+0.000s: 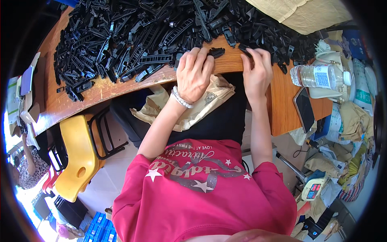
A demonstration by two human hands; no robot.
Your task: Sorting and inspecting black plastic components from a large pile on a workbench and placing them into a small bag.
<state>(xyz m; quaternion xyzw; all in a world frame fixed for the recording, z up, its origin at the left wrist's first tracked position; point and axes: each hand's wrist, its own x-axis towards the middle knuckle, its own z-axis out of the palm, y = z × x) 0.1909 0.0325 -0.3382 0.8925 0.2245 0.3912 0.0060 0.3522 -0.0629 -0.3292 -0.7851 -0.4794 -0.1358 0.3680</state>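
A wide heap of black plastic parts [133, 44], many of them slatted strips, covers the wooden table [225, 59]. At the heap's near edge, the fingers of my left hand [194, 74] are curled down, with a beaded bracelet [182, 97] on the wrist. A small black plastic part [217, 52] juts out by its index fingertip; the thumb is hidden. My right hand [257, 72] pinches another black plastic part [244, 49] between thumb and fingers, a short way to the right. Both hands are just above the table's front edge.
Brown paper [209, 101] lies across my lap. At the right are a clear bottle [318, 76], a phone [304, 109] and a white bag [332, 60]. A large paper sack [302, 14] overhangs the heap. A yellow chair [76, 149] stands left; another person [30, 167] is beyond it.
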